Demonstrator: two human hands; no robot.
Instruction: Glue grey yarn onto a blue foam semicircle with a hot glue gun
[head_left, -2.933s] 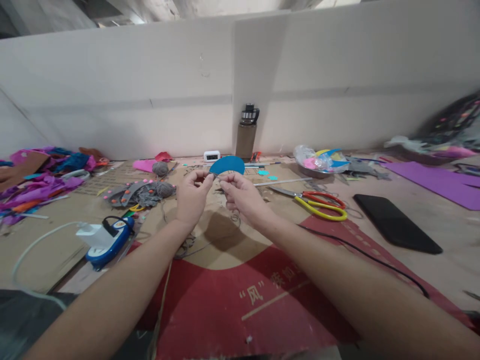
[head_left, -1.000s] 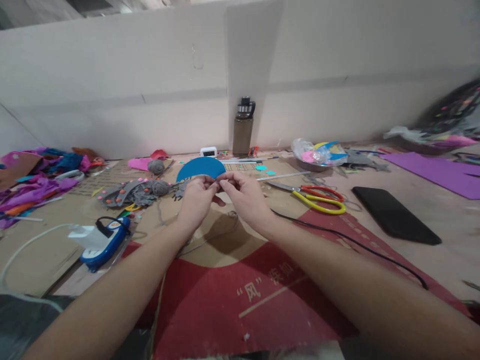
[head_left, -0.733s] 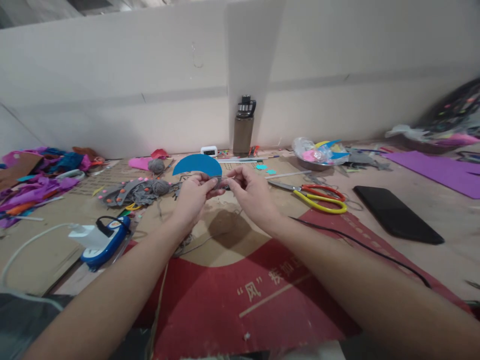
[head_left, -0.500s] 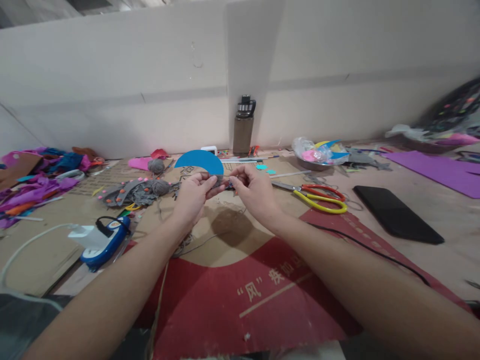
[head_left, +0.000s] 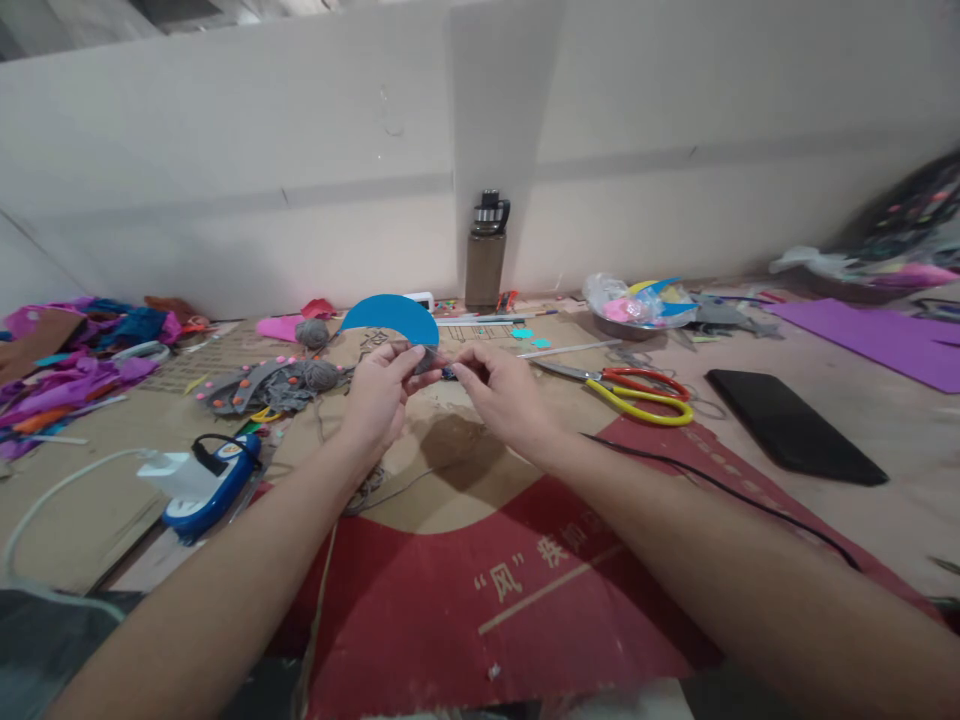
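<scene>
Right now both hands are up over the cardboard sheet [head_left: 420,480], in front of the water bottle [head_left: 484,255]. Left hand [head_left: 379,395] pinches the lower edge of a blue half-disc [head_left: 390,318], thumb and fingers clamped on it, curved side up. Right hand [head_left: 499,395] has its fingertips drawn together on something small and dark at the disc's right corner; too small to tell what it is.

Handling, my read: the disc looks thin and light, foam or felt, holds its shape upright from an edge pinch, so semi-stiff but bendable. Will crease if squeezed mid-span. Best hold is along the straight edge near a corner, as the left hand has it. Not slippery by the look of the matte surface.

Relative to the bottle: scissors [head_left: 637,392] with red and yellow handles lie to its right and nearer the person, black phone [head_left: 791,440] further right. Grey yarn and felt pile [head_left: 281,380] to its left, blue-and-white device [head_left: 206,475] left and much nearer the person.
</scene>
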